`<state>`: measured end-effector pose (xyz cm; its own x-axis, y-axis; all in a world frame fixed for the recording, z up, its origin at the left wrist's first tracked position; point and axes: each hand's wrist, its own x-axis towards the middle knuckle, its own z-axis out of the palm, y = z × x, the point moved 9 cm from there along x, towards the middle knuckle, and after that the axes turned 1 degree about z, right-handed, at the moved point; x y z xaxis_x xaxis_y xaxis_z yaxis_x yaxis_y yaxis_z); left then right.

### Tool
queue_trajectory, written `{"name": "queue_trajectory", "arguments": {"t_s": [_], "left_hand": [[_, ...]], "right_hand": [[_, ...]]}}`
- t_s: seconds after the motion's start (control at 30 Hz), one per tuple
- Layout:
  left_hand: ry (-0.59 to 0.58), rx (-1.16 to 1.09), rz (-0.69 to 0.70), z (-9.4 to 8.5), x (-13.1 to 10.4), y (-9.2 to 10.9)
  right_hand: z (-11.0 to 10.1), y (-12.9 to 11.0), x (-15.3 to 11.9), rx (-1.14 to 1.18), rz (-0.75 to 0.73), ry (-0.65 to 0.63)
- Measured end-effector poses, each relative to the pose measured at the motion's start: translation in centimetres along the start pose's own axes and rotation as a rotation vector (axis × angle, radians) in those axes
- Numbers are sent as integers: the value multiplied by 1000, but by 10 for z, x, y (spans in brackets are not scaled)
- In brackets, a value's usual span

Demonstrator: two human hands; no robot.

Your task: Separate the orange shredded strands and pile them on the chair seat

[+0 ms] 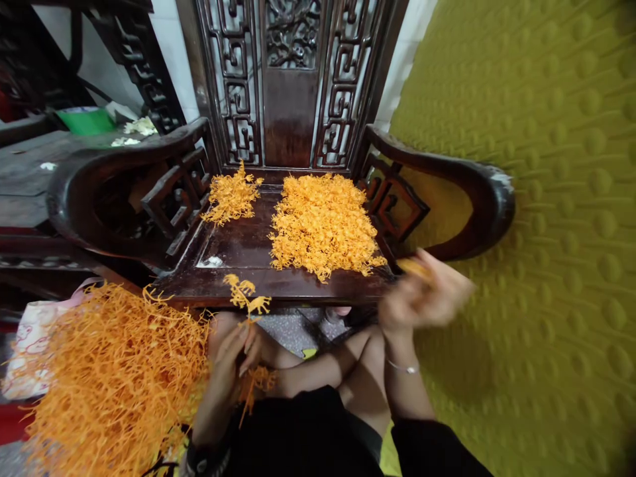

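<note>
My left hand (237,351), closed with its fingers pinched, holds a thin orange branched plastic sprig (244,291) upright above my lap. More orange strands (256,387) hang below that hand. My right hand (422,295) is raised at the right of the chair seat, blurred by motion. Its fingers are curled round a small orange piece (416,268) whose shape is smeared. On the dark wooden chair seat (238,248) in front of me lie a big heap of small orange pieces (325,222) at the right and a smaller heap (232,195) at the left.
A large tangled pile of orange strands (124,377) rises at my left, beside a white patterned bag (37,344). Curved chair arms (462,192) flank the seat. A yellow-green padded surface (541,265) runs along the right. A green bowl (87,121) stands at the far left.
</note>
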<state>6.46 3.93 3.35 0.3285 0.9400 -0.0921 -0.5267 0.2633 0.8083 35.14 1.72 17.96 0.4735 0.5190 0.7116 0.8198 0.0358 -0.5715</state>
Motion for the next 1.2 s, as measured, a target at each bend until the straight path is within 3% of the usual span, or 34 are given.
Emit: {"name": "queue_trajectory", "arguments": {"t_s": [0.1,0.17,0.27,0.37,0.47,0.57,0.8,0.9,1.07,1.13,1.2], "left_hand": [[-47,12,14,19,-3,2],[-89,40,-4,29,-5,-2],[-151,106,-29,40,-5,-9],[-186,184,-11,45,-3,-12],[-196,257,-32,50,-2,-14],[-185,303,-55,56,-5,-12],[-211,369,-91,59,-15,-17],[-230,391,-103,57,-19,-24],[-335,381,-59,63,-27,-22],[-486,357,37,74,-35,-15],[-586,295,100,78,-43,-14]], "right_hand": [[61,16,-2,-147,-1,-239],[78,18,-14,-133,18,-356],[74,2,-41,198,103,-464],[69,-32,-75,599,214,-690],[59,-65,-93,840,208,-797],[53,-76,-98,858,194,-796],[60,-74,-102,737,303,-888],[61,-72,-101,718,317,-875],[36,-59,-87,834,405,-648],[1,-58,-68,845,319,-443],[-58,-57,-44,810,135,-68]]}}
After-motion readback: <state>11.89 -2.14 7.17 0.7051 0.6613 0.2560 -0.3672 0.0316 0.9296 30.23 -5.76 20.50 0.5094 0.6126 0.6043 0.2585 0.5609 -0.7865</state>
